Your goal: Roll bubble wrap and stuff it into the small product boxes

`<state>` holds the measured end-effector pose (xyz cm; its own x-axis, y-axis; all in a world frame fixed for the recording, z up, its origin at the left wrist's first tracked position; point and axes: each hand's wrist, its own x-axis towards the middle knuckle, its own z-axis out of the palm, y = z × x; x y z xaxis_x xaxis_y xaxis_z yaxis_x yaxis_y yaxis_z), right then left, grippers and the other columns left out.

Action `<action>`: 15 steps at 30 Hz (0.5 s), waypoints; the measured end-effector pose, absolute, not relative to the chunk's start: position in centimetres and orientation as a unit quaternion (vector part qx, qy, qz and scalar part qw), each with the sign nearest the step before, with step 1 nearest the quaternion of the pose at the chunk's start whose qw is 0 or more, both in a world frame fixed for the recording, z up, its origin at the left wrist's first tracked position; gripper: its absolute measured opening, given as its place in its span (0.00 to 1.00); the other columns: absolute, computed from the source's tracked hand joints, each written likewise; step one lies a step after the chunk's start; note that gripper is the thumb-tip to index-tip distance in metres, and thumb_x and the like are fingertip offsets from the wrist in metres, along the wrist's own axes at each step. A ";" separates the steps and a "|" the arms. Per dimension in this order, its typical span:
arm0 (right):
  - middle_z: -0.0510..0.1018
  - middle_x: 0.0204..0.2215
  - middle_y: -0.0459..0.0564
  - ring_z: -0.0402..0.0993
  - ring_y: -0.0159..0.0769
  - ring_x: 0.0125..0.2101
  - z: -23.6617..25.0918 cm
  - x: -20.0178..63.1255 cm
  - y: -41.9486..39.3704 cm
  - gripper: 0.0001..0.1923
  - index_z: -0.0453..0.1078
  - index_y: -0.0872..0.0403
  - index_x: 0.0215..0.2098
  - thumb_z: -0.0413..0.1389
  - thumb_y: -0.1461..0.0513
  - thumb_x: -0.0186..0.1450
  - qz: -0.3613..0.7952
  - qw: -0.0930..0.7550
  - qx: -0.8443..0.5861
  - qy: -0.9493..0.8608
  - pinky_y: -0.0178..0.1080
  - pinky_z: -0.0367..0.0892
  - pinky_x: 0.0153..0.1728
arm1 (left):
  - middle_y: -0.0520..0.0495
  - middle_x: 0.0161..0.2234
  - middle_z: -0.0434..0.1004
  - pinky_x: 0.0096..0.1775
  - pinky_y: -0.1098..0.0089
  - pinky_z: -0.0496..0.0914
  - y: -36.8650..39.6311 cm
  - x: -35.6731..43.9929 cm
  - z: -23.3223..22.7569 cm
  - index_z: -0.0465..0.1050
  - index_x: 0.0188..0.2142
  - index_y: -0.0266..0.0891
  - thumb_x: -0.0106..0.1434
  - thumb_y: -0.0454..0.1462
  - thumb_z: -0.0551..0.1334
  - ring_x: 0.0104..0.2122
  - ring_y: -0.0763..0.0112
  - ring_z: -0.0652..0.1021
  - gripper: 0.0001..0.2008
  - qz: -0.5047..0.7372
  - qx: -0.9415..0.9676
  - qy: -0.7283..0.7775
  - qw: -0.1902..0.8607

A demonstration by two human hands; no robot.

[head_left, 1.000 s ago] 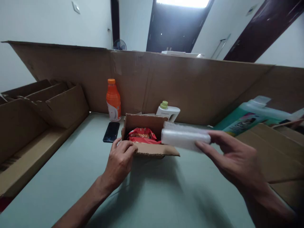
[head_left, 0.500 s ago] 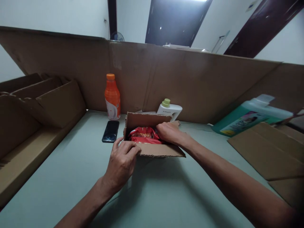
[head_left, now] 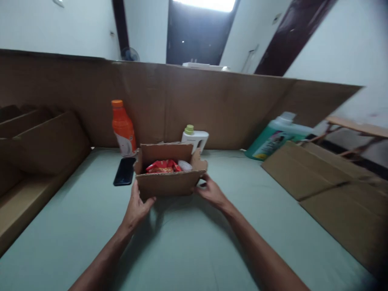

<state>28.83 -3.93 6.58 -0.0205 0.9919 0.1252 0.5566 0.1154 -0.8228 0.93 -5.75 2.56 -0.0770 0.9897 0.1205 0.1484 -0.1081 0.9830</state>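
A small open cardboard box (head_left: 169,184) stands in the middle of the pale green surface, its top flaps up. Inside lie a red snack packet (head_left: 163,166) and a whitish rounded item (head_left: 184,165) whose kind I cannot make out. At the box's near left corner, my left hand (head_left: 138,208) grips it with the thumb across the front. My right hand (head_left: 210,192) closes on the near right corner, fingers along the side. Just left of the box lies a black smartphone (head_left: 124,171). The box's bottom and some fingertips are hidden.
Behind the box stand an orange bottle (head_left: 123,127) and a white bottle with a green cap (head_left: 195,138). A tall cardboard wall (head_left: 145,97) runs along the back. Cardboard boxes (head_left: 54,141) line the left; a green liquid jug (head_left: 271,139) and flattened cardboard (head_left: 315,169) lie right.
My right hand has come out of the box and now holds its right side. My left hand has moved from the front flap to the left corner. The camera view has turned right.
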 end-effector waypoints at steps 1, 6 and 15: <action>0.81 0.44 0.57 0.78 0.46 0.40 6.0 28.2 -3.5 0.30 0.69 0.56 0.52 0.63 0.57 0.52 0.295 0.375 -0.600 -0.642 0.42 0.74 0.35 | 0.34 0.68 0.55 0.65 0.47 0.58 -5.5 2.0 2.8 0.46 0.69 0.40 0.55 0.42 0.67 0.67 0.47 0.61 0.47 0.524 0.522 0.516 0.432; 0.80 0.31 0.50 0.74 0.40 0.29 5.0 29.1 -8.8 0.14 0.71 0.54 0.40 0.59 0.56 0.57 0.248 0.403 -0.637 -0.609 0.40 0.71 0.30 | 0.38 0.62 0.65 0.63 0.53 0.63 -9.9 4.4 2.4 0.54 0.65 0.42 0.53 0.47 0.69 0.63 0.49 0.67 0.44 0.535 0.485 0.511 0.467; 0.74 0.55 0.56 0.71 0.48 0.55 5.1 22.8 -15.9 0.27 0.63 0.51 0.63 0.55 0.61 0.66 0.226 0.450 -0.507 -0.700 0.49 0.68 0.56 | 0.43 0.61 0.68 0.56 0.60 0.71 -19.4 -3.1 2.9 0.63 0.60 0.47 0.52 0.49 0.73 0.58 0.52 0.72 0.39 0.577 0.407 0.591 0.390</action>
